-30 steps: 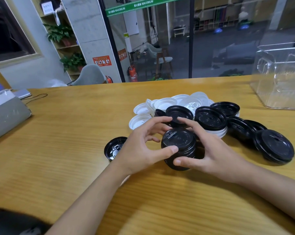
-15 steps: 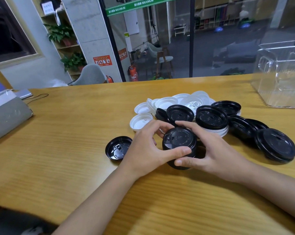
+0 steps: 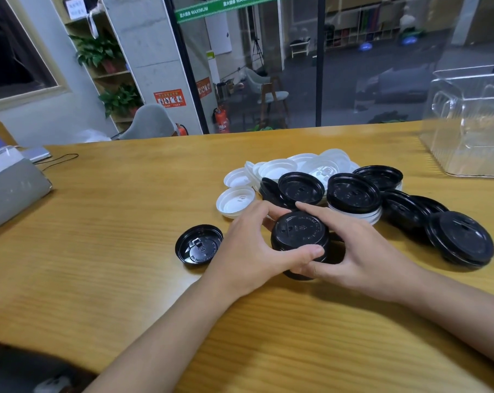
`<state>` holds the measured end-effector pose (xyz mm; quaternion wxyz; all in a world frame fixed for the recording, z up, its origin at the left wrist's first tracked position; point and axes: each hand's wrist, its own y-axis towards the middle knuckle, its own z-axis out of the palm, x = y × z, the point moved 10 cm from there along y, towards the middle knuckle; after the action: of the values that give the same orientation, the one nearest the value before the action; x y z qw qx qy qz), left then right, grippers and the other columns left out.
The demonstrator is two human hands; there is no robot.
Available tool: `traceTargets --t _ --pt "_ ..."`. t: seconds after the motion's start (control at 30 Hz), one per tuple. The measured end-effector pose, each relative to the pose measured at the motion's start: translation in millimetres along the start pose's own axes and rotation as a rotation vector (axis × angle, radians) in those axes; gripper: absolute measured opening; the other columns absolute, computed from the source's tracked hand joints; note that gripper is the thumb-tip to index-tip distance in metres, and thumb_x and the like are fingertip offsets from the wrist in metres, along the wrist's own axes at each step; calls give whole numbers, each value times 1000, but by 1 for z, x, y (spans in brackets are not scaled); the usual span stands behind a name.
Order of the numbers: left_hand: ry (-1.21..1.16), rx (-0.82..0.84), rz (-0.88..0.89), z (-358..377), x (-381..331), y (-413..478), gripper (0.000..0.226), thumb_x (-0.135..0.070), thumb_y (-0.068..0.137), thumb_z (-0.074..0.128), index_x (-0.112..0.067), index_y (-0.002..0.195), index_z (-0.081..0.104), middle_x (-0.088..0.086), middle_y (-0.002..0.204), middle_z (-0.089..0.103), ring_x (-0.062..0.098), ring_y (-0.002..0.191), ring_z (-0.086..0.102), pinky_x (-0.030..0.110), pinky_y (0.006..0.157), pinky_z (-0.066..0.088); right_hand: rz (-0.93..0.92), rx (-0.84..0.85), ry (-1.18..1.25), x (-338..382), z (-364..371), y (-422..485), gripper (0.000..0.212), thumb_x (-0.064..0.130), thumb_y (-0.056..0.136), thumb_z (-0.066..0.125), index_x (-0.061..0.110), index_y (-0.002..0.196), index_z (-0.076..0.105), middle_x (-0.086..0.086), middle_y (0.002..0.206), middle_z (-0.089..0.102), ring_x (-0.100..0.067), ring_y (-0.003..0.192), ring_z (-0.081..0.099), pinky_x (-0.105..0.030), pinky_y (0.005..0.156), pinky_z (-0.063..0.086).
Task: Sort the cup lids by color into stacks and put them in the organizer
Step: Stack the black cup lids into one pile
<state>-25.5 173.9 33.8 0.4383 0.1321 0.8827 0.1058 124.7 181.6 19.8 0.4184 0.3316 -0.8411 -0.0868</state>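
Both the left hand (image 3: 248, 245) and right hand (image 3: 362, 251) are closed around the black lid stack (image 3: 299, 236); the clear organizer (image 3: 467, 131) contains no lids.

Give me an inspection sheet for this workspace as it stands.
Surface: wooden table, bare in the foreground.
Job's things: stack of black lids held near centre; one loose black lid, underside up, to its left; mixed pile of black lids and white lids behind; clear organizer at the far right, no lids visible inside.
Clutter: grey case at the left edge.
Hands: left hand and right hand both closed around the stack.
Cables: thin black cable at far left.
Surroundings: glass wall, shelf plants, grey chair, fire extinguisher.
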Motion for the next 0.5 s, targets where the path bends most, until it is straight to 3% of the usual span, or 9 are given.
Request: traceTargets --t 0.1,0.17,0.3,0.4,0.5 --pt "61 46 68 1 -2 -4 56 -67 78 78 -39 125 65 -21 117 63 -5 112 59 17 83 44 2 -3 5 1 -1 0 93 65 74 79 25 154 50 22 137 64 6 127 59 -13 105 44" --pt "84 73 98 -5 1 -9 59 -73 87 58 -39 136 61 -23 125 61 -2 124 56 17 90 44 10 3 0 1 0 0 92 67 74 80 28 152 51 24 138 63 8 129 57 -11 106 42" --pt "154 -13 164 -38 13 -15 50 -60 97 53 -28 133 67 -18 130 64 4 127 59 13 94 42 30 12 0 1 0 2 87 67 75 80 31 148 53 27 136 64 9 128 57 -11 106 42" --pt "294 -39 162 -55 32 -18 47 -60 93 62 -29 129 68 -19 128 62 5 123 60 27 102 48 29 24 9 3 3 2 86 70 74 78 32 147 52 27 133 64 7 127 59 -12 105 43" --pt "439 -58 142 -72 50 -21 53 -66 83 71 -37 127 64 -24 127 56 1 122 58 33 105 50 33 28 25 6 5 3 82 69 77 79 35 147 52 30 131 65 9 124 59 -9 102 43"
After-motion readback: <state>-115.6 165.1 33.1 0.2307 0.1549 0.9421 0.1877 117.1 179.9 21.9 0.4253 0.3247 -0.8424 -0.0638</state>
